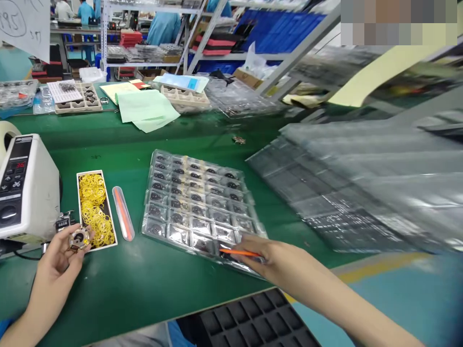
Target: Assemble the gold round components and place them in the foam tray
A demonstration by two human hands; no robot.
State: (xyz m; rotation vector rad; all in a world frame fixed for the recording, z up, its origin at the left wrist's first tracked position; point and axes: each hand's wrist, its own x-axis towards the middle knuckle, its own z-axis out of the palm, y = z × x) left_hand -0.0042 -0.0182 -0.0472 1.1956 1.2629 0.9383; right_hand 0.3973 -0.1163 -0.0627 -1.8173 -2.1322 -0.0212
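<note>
My left hand (60, 255) pinches a small round metal part (79, 238) with a yellow ring on it, just in front of a white box of yellow rubber rings (94, 208). My right hand (269, 258) grips a thin orange stick (237, 252) and rests on the near right corner of a clear blister tray (197, 202) that holds several small dark round parts in rows.
A white machine with buttons (25, 190) stands at the left edge. A clear tube with an orange stick (123, 213) lies beside the ring box. Stacked clear trays (361, 193) lie blurred at right. A black compartment tray (249, 320) sits below the table edge. Papers and trays fill the far side.
</note>
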